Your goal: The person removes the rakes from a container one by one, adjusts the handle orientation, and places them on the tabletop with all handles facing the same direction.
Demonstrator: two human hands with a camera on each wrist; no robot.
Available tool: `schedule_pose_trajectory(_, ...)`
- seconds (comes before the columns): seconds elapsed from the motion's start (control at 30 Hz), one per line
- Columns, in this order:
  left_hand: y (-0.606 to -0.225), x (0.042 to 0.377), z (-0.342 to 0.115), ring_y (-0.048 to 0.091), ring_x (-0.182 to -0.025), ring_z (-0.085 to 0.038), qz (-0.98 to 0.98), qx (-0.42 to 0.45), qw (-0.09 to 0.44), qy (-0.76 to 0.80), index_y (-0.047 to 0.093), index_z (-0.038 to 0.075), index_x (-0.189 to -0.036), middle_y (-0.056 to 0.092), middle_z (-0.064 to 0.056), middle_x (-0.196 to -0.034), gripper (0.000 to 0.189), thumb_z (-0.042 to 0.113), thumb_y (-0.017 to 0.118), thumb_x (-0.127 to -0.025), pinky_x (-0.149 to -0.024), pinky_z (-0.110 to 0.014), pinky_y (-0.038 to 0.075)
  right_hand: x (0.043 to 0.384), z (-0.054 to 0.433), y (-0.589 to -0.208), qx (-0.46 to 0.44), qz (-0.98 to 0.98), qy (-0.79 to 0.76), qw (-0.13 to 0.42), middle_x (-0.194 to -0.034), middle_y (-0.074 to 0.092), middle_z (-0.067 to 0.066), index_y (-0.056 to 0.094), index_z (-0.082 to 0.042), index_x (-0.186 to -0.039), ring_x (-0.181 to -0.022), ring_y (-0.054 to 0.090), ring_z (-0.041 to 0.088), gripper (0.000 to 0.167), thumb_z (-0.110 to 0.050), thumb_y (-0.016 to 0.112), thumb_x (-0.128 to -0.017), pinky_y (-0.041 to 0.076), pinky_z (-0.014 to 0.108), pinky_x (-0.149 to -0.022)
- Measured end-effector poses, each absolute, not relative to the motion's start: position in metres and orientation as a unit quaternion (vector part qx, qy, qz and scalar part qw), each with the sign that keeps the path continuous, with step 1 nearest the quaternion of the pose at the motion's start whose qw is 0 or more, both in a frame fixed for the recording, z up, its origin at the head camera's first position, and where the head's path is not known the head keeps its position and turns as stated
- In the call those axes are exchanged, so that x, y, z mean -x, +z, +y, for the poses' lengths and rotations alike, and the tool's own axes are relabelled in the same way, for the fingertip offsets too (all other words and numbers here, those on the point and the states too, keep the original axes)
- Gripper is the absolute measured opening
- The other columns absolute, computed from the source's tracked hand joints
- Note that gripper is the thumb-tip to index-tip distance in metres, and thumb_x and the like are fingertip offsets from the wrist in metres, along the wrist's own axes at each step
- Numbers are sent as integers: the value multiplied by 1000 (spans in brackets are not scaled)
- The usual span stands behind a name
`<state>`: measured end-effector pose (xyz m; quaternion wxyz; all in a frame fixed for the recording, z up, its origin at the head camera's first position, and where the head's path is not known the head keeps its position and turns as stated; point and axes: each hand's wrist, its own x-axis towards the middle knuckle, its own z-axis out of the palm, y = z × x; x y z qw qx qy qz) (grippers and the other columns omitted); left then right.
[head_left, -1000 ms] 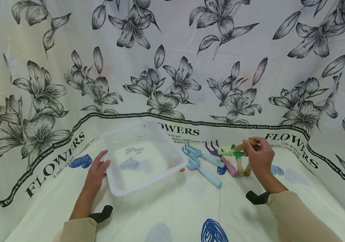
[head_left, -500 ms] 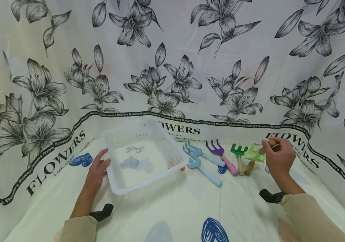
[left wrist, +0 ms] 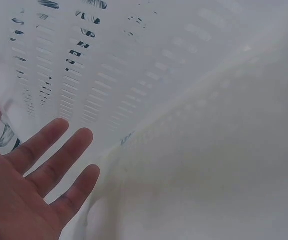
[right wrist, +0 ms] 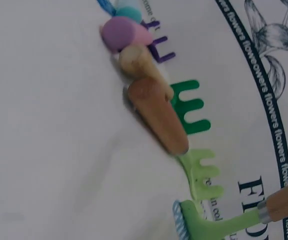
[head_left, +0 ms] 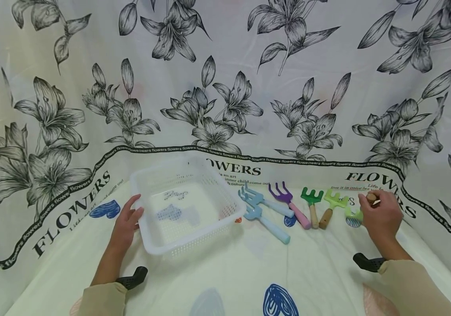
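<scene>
My left hand [head_left: 128,221] holds a white plastic basket [head_left: 152,251] by its left rim, thumb at the edge. In the left wrist view, three straight fingers [left wrist: 59,170] of that hand lie along the slotted outer wall. My right hand [head_left: 381,215] grips the wooden handle [right wrist: 286,200] of a light green toy hand rake [head_left: 352,214], its head low over the cloth at the right end of a row of tools. Beside it lie another light green rake [head_left: 333,199] and a dark green rake [head_left: 312,195], both with wooden handles.
Further left in the row are a purple hand fork [head_left: 281,193] with a pink handle and two light blue forks [head_left: 268,226], close by the basket's right side. A patterned cloth [head_left: 225,281] covers the surface. Behind stands a flower-print curtain [head_left: 225,123].
My right hand has moved right and lower with the rake, from over the other tools to the row's right end. My left hand and the basket stay in place.
</scene>
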<state>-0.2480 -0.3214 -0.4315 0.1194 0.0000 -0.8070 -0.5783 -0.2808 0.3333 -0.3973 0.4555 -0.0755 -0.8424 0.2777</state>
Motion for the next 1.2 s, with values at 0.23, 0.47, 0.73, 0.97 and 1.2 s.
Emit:
schedule_pose_trajectory(0.23,-432,249,-323,41,-130,-42,-812,-6,114,-572,15,30,-157,34,-22,-149,61,47,37,-103,-102,-60,36,275,352,-405,84,-854,262,441,-103,56,25,57,7,-105,-100,53,42,28,-16,66,-91,39,59,-80)
schedule_pose_trajectory(0.47,-429,247,-322,39,-131,-43,-812,-6,106,-574,14,27,-157,33,-24,-149,60,45,36,-104,-103,-61,35,275,363,-416,98,-867,246,422,-103,53,26,56,9,-105,-99,50,42,26,-10,67,-90,38,57,-80)
schedule_pose_trajectory(0.73,-427,248,-320,39,-131,-44,-811,-9,101,-577,14,25,-157,33,-25,-148,60,43,36,-104,-103,-61,34,269,371,-427,141,-895,236,352,-97,47,21,57,7,-99,-91,46,38,22,-12,65,-92,33,44,-68)
schedule_pose_trajectory(0.97,-429,248,-321,38,-132,-44,-811,-8,105,-576,14,27,-157,32,-24,-150,61,45,37,-103,-103,-62,34,268,380,-434,149,-917,265,257,-96,50,23,59,8,-104,-87,45,36,23,-12,62,-93,33,37,-63)
schedule_pose_trajectory(1.2,-425,245,-317,38,-132,-44,-813,-11,106,-572,15,25,-157,31,-23,-150,63,47,37,-103,-103,-61,34,272,390,-442,172,-924,289,180,-103,50,27,56,10,-117,-90,46,39,33,-13,54,-93,38,38,-63)
